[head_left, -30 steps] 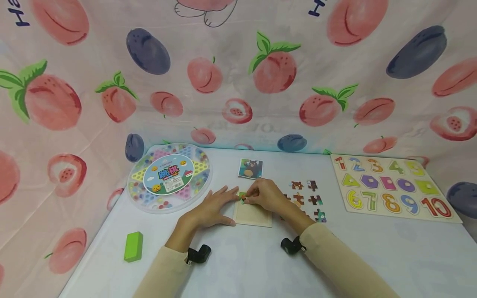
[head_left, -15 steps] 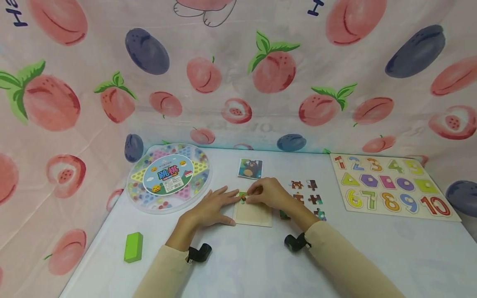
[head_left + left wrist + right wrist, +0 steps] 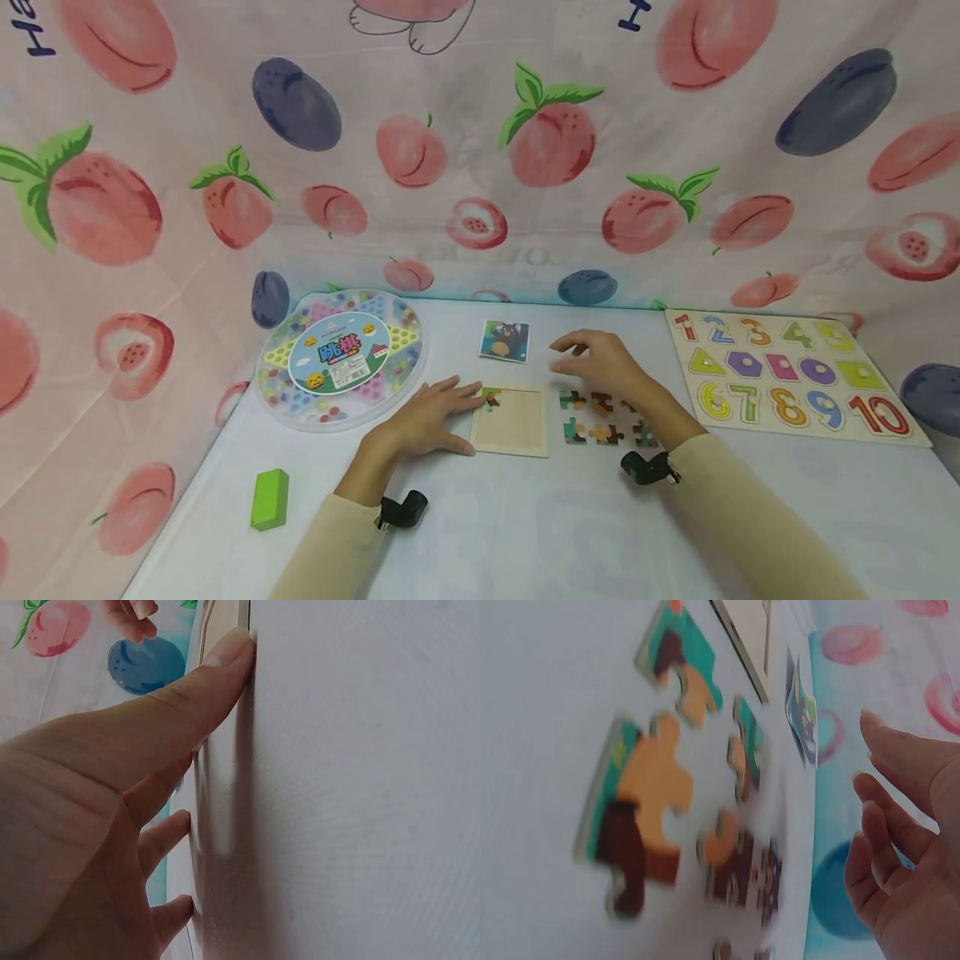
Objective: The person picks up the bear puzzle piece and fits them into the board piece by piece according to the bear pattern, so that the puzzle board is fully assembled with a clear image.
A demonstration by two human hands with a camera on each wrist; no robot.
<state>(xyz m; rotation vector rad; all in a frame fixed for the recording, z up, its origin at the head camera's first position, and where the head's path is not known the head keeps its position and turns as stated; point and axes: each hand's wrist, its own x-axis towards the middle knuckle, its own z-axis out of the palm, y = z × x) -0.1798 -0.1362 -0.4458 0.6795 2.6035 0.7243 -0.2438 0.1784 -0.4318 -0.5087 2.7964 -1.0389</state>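
Observation:
A square wooden puzzle tray [image 3: 517, 427] lies flat on the table, with one green-and-brown jigsaw piece [image 3: 491, 398] in its upper left corner. My left hand [image 3: 424, 421] rests beside it, fingers spread. Its thumb [image 3: 199, 690] touches the tray's edge in the left wrist view. To the right, my right hand [image 3: 603, 367] hovers with loosely bent fingers and nothing between them. Several loose jigsaw pieces [image 3: 575, 432] lie in rows under and in front of it, partly hidden by the hand and wrist. The right wrist view shows an orange-and-brown piece [image 3: 656, 780] close up.
A bear picture card [image 3: 505, 340] lies behind the tray. At the left are a round Chinese checkers set [image 3: 341, 358] and a green block [image 3: 269, 499]. A wooden number-and-shape board [image 3: 795, 379] is on the right. A fruit-print curtain [image 3: 480, 167] stands behind the table.
My right hand has let go of the piece in the tray's corner and moved right, over the loose pieces. The left hand has stayed at the tray's edge.

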